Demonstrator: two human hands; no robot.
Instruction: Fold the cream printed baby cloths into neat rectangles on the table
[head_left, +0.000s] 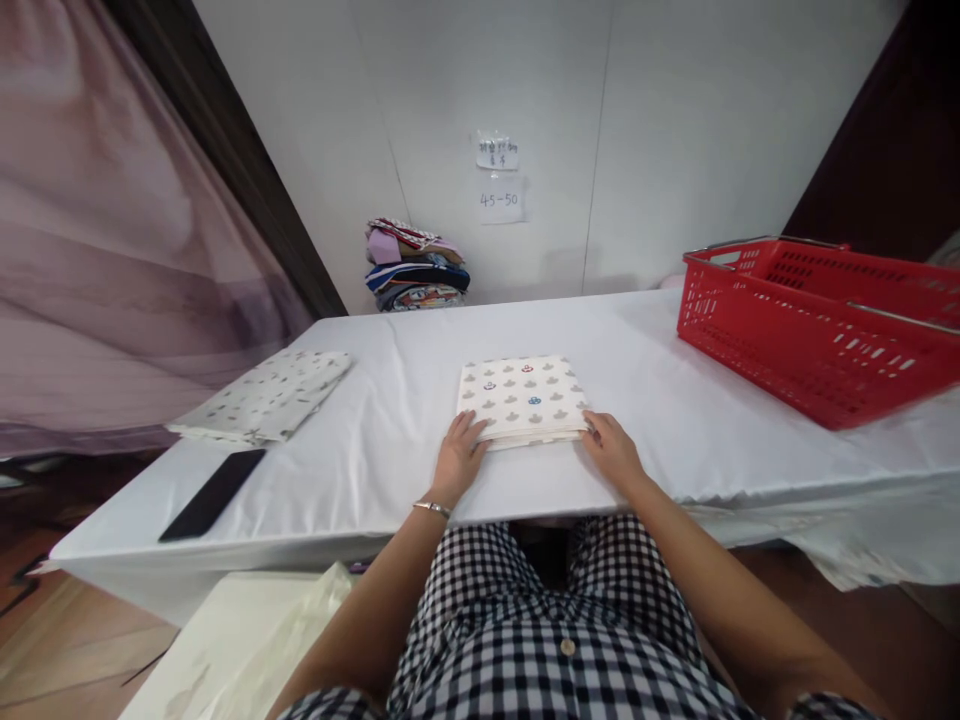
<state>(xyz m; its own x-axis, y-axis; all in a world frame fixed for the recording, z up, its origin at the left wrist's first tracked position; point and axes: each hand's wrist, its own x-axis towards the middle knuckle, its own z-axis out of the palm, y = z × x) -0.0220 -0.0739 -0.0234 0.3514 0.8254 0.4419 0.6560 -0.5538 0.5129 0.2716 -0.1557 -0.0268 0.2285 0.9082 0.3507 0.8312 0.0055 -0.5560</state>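
Observation:
A folded white cloth printed with grey boats and a few small anchors lies flat on the table in front of me. My left hand is closed at its near left corner, fingertips on the fabric. At the near right corner my right hand holds the edge between thumb and fingers. Several layers show along the near edge of the cloth. The undersides of both hands' grips are partly hidden.
Another folded patterned cloth lies at the left, behind a black flat object. A stack of folded fabrics stands at the back wall. On the right sits a red plastic basket. The table has a white cover.

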